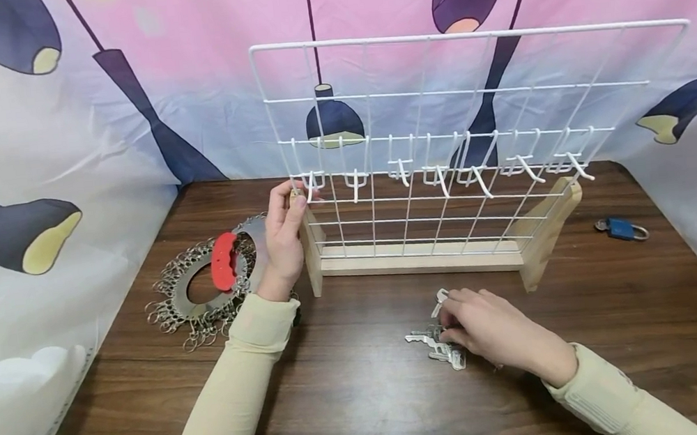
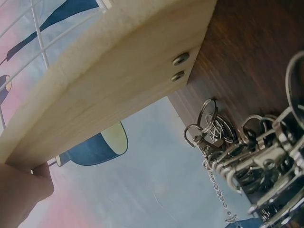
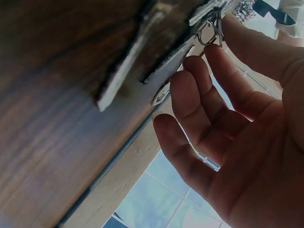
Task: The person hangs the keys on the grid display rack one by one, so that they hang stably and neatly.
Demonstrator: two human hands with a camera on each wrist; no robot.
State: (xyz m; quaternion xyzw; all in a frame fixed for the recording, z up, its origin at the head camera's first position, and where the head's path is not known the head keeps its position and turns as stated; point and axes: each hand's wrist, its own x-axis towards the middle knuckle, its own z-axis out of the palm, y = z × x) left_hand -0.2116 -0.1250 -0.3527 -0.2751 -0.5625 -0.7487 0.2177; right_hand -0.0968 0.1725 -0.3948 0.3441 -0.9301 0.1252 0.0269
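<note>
My left hand (image 1: 284, 241) grips the top of the left wooden side of a white wire grid rack (image 1: 469, 32), its thumb on the near face. The wooden side (image 2: 109, 71) with two metal bolts fills much of the left wrist view. Over a small pile of silver keys (image 1: 440, 352) on the table is my right hand (image 1: 491, 323). Its thumb and index finger pinch a metal key ring (image 3: 209, 32), seen in the right wrist view. Loose keys (image 3: 118, 76) lie beside the fingers. White hooks (image 1: 439, 174) hang in a row across the grid.
Left of the rack lie round metal plates (image 1: 183, 307) edged with several rings and clasps, with a red handle (image 1: 222, 261). A blue padlock (image 1: 622, 228) rests on the brown wooden table (image 1: 353, 399) at the right. Patterned cloth (image 1: 195, 64) surrounds the table's back and sides.
</note>
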